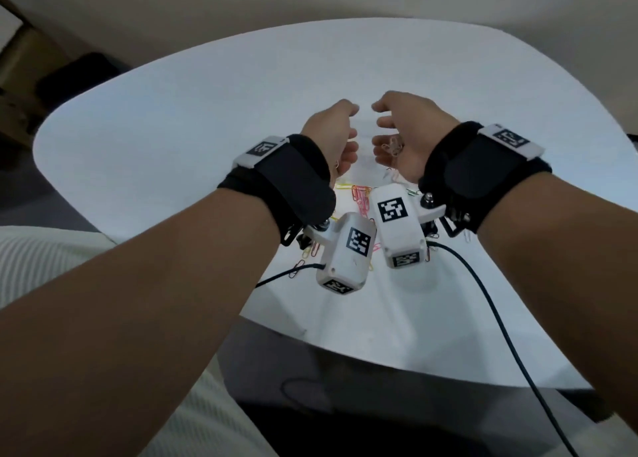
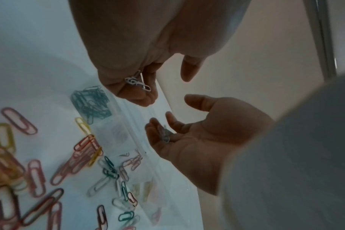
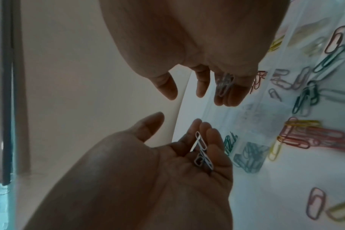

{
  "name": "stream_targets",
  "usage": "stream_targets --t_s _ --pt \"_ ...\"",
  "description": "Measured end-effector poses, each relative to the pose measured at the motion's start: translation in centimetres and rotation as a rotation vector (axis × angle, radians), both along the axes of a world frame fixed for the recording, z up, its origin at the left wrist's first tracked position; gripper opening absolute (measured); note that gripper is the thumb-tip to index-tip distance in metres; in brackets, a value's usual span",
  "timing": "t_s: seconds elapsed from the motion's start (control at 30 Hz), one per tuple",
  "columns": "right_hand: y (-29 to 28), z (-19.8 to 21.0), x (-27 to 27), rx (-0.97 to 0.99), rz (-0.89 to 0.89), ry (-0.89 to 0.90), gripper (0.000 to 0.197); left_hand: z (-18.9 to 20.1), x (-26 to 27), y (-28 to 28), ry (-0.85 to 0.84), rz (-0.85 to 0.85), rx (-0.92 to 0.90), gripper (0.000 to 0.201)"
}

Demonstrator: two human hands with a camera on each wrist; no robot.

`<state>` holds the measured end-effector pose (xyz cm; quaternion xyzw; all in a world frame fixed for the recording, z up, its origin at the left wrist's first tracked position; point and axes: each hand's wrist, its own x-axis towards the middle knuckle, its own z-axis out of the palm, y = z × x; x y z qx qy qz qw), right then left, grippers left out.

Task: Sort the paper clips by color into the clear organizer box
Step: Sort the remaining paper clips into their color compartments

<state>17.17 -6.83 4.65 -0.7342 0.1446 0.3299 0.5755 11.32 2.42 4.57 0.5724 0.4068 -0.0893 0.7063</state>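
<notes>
Both hands hover over the white table [image 1: 207,111], palms facing each other a short way apart. My left hand [image 1: 340,135] cups a few white paper clips [image 2: 137,82] in its curled lower fingers. My right hand [image 1: 390,135] cradles a small bunch of pale clips [image 1: 392,145] the same way. Below the hands lies the clear organizer box [image 2: 128,140]; one compartment holds teal clips [image 2: 93,102], another some pink ones [image 2: 133,161]. The hands and wrist cameras hide most of the box in the head view.
Loose clips in pink, red, yellow, teal and white [image 2: 85,149] lie scattered on the table beside the box, toward me. Two black cables [image 1: 500,318] run from the wrist cameras over the table's near edge. A wall rises behind the table.
</notes>
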Motion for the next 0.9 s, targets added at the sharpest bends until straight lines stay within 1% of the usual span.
stream_targets --t_s 0.07,0.17,0.3,0.4,0.53,0.63,0.77,0.83,0.9 --pt "0.1 -0.3 0.2 0.057 0.007 0.061 0.029 -0.1 0.2 0.2 0.003 0.016 0.006 0.029" --pt "-0.3 -0.9 0.3 0.12 0.037 0.132 0.046 -0.6 0.0 0.3 0.003 0.034 -0.047 0.03" --pt "-1.6 -1.2 0.2 0.196 0.024 0.157 0.056 -1.0 -0.1 0.2 -0.048 0.074 -0.108 0.036" --pt "-2.6 -1.3 0.1 0.255 0.049 0.155 0.061 -1.1 -0.1 -0.3 -0.081 0.047 -0.151 0.041" --pt "-3.2 -1.0 -0.1 0.314 0.061 0.149 0.068 -1.4 -0.1 -0.7 -0.121 -0.023 -0.176 0.065" --pt "-3.6 -0.7 -0.2 0.323 0.065 0.112 0.065 -1.2 -0.3 -0.7 -0.155 -0.07 -0.155 0.065" --pt "-5.4 -0.6 -0.8 0.272 -0.018 -0.021 0.048 -1.1 -1.0 -0.5 -0.225 -0.144 -0.07 0.055" --pt "-6.8 -0.7 -1.4 0.25 -0.076 -0.089 0.039 -1.2 -1.2 -0.3 -0.249 -0.174 0.056 0.044" --pt "-8.3 -1.0 -2.3 0.237 -0.125 -0.124 0.03 -1.2 -1.5 -0.3 -0.279 -0.187 0.21 0.027"
